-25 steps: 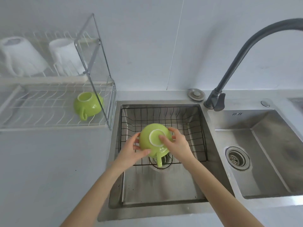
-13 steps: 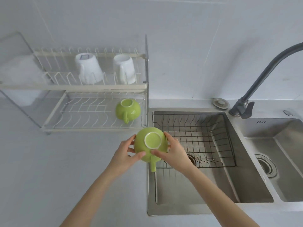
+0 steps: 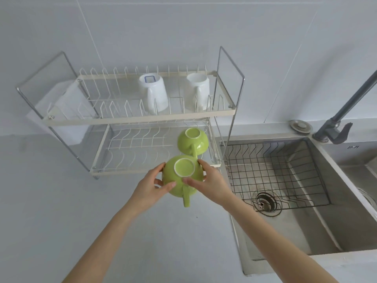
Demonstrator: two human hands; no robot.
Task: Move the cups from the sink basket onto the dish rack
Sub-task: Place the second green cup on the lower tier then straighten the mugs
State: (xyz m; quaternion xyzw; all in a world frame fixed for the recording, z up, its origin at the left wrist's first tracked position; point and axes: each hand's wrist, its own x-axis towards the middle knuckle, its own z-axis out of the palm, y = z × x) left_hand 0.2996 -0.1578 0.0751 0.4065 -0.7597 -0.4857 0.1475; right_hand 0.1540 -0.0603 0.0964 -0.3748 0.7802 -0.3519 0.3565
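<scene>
I hold a green cup (image 3: 183, 181) upside down between both hands, its handle pointing toward me, just in front of the dish rack's lower shelf (image 3: 130, 170). My left hand (image 3: 150, 185) grips its left side and my right hand (image 3: 211, 183) grips its right side. A second green cup (image 3: 192, 141) lies upside down on the right of the lower shelf. Two white mugs (image 3: 154, 94) (image 3: 197, 90) stand inverted on the upper shelf. The wire sink basket (image 3: 275, 172) in the left sink holds no cups.
A dark faucet (image 3: 346, 107) rises at the right behind the sink. A sink stopper (image 3: 301, 126) lies on the ledge. A white cloth (image 3: 67, 111) hangs at the rack's left end. Grey counter (image 3: 61, 211) spreads in front of the rack.
Both hands carried the green cup out of the sink basket, leftward and up, to the front of the rack's lower shelf. The view swung left toward the rack.
</scene>
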